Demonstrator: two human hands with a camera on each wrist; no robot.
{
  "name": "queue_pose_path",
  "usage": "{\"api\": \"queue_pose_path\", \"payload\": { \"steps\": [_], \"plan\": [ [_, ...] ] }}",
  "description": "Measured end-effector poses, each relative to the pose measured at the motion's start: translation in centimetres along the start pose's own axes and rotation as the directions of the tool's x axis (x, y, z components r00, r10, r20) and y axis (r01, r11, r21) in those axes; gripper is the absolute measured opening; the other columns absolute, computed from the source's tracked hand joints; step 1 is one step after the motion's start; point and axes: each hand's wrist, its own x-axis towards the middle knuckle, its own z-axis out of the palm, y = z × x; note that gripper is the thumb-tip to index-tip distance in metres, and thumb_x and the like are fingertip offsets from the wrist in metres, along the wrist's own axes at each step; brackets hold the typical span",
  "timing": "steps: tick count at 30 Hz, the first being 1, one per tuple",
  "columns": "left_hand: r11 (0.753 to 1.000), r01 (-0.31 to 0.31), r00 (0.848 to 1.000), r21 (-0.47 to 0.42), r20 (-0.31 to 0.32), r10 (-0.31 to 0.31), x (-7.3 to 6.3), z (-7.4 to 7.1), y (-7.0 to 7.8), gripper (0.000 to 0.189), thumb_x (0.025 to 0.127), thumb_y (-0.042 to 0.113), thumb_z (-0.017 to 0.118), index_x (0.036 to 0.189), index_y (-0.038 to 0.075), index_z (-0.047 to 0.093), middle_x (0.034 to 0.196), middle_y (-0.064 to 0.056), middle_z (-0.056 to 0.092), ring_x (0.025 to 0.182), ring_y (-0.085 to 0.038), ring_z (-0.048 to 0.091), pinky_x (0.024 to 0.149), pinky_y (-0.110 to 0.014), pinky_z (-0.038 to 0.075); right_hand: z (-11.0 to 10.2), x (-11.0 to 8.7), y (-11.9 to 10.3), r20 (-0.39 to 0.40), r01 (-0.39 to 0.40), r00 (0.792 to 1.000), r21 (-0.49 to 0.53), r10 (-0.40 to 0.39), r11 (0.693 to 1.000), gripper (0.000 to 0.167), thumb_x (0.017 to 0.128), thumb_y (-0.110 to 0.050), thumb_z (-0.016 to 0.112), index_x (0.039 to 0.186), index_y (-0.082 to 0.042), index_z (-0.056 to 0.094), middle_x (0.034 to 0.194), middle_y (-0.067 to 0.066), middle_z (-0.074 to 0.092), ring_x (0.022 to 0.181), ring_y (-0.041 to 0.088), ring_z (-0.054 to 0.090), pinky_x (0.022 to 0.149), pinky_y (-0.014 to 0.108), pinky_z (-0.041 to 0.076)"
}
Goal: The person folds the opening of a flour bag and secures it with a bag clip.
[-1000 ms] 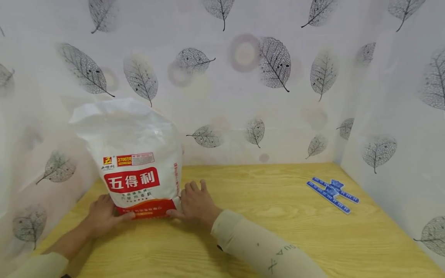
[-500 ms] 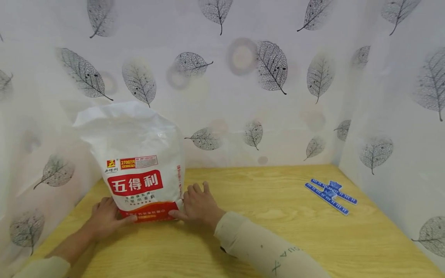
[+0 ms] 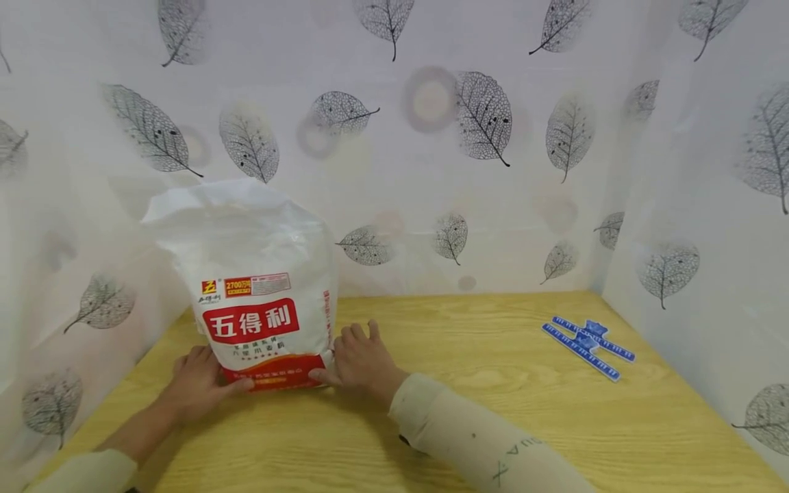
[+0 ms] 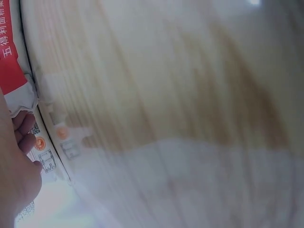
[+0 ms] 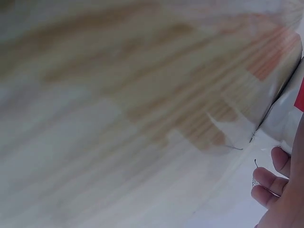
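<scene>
A white flour bag with red printed panels stands upright on the left half of the table, its loose top leaning to the left. My left hand grips its lower left corner, thumb along the front and fingers round the side. At the lower right corner my right hand holds it too, thumb on the red band and fingers at the side. In the left wrist view the left hand has its fingers curled under the bag's edge. Curled fingers of the right hand show in the right wrist view beside the bag.
Blue long-barred plastic clips lie on the right side of the wood-grain table. A pale wall covering with a leaf print rises close behind the bag and along both sides.
The flour bag has slid a little to the right along the table, both hands moving with it and keeping their hold. The blue clips stay where they were.
</scene>
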Motion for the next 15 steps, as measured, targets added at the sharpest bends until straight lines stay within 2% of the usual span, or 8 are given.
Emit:
{"api": "queue_pose_path", "payload": {
  "steps": [11,15],
  "plan": [
    [0.999,0.006,1.000,0.040,-0.008,-0.006,0.33,0.15,0.80,0.094,0.084,0.070,0.062,0.146,0.004,0.037,0.143,-0.029,0.046,0.128,-0.051,0.040,0.097,-0.072,0.027,0.49,-0.36,0.68,-0.002,-0.014,1.000,0.023,0.014,1.000,0.084,0.093,-0.080,0.018,0.127,-0.016,0.059,0.120,0.004,0.064,0.121,0.024,0.052,0.111,0.056,0.030],
    [0.999,0.011,1.000,0.048,-0.014,-0.010,0.39,0.36,1.02,0.094,0.084,0.071,0.062,0.146,0.005,0.037,0.141,-0.028,0.048,0.126,-0.050,0.041,0.094,-0.069,0.030,0.55,-0.52,0.92,0.003,-0.009,1.000,0.011,0.009,1.000,0.082,0.093,-0.080,0.018,0.125,-0.016,0.059,0.115,0.004,0.064,0.117,0.024,0.053,0.109,0.055,0.031]
  ]
}}
